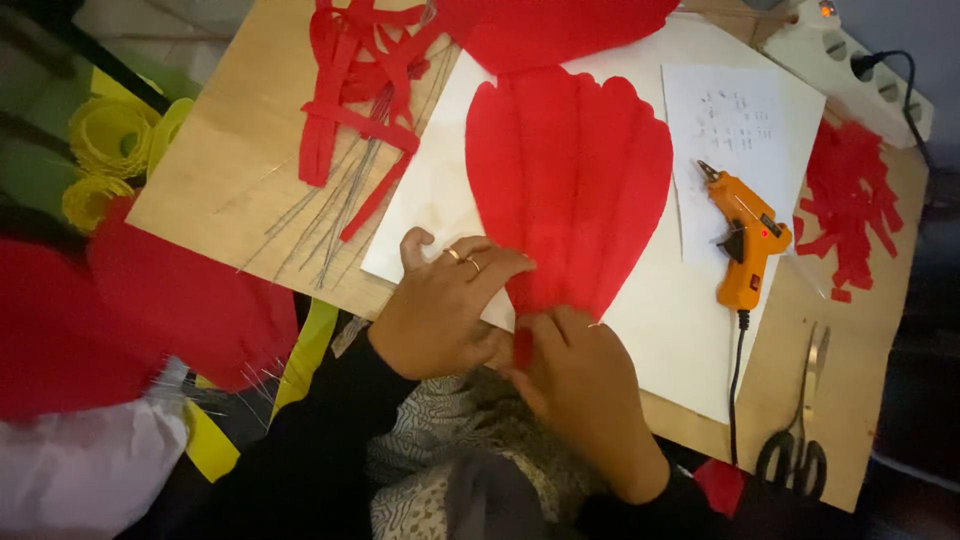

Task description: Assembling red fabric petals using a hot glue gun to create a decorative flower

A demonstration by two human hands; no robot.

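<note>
Dim indoor light falls from the upper right, brightest on the white sheet point(690, 330) and the pale tabletop point(215, 180). The frame's left side and lower right corner sink into deep shadow. The red paper petal point(570, 180) glows saturated, its folds softly shaded. The whole view is slightly soft and grainy, blurrier toward the edges.

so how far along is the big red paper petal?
Done: the large red crepe-paper petal is cut and pleated, lying on the white sheet. In hand: left hand presses its lower edge while right hand pinches the narrow base. Left, by the look of it: thin metal wires, red paper strips and the orange glue gun lie unused beside it.
</note>
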